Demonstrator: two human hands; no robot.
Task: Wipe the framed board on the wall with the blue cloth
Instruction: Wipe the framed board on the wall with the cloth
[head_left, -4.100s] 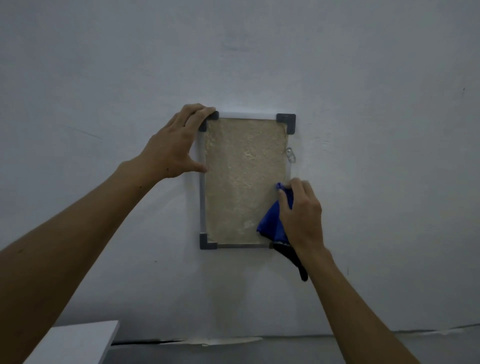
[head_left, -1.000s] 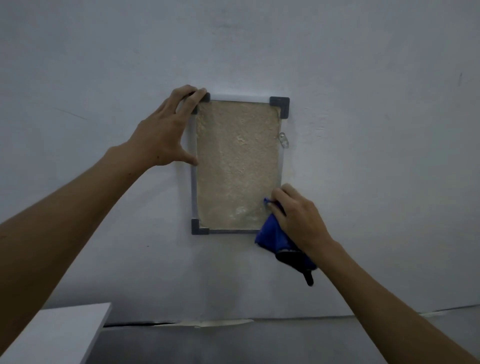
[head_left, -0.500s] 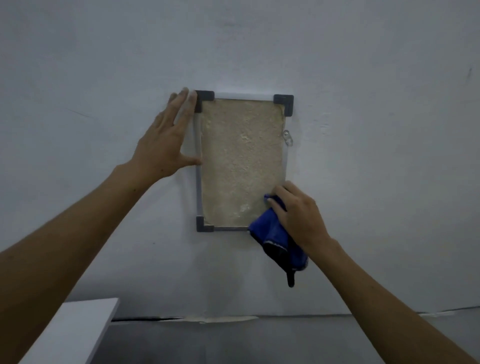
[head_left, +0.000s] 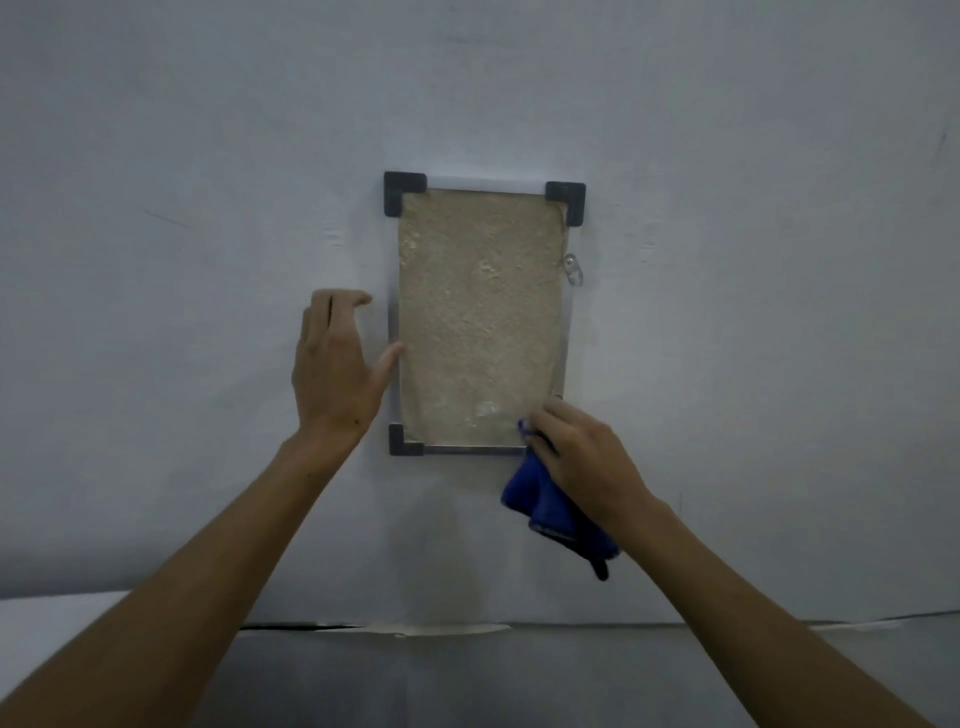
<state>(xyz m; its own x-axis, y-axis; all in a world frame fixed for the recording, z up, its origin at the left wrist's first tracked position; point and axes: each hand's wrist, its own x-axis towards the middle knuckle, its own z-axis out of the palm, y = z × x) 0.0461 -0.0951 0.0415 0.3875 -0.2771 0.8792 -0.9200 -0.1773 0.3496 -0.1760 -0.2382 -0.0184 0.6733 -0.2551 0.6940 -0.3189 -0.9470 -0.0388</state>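
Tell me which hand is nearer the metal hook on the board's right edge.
Right. The right hand holds the blue cloth at the board's lower right corner, below the hook. The left hand is across the board, by its left edge.

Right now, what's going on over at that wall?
A person is wiping a framed board that hangs on the wall. The right hand grips a blue cloth at the board's lower right corner, with most of the cloth hanging below the frame. The left hand lies open beside the left edge, its thumb touching the frame.
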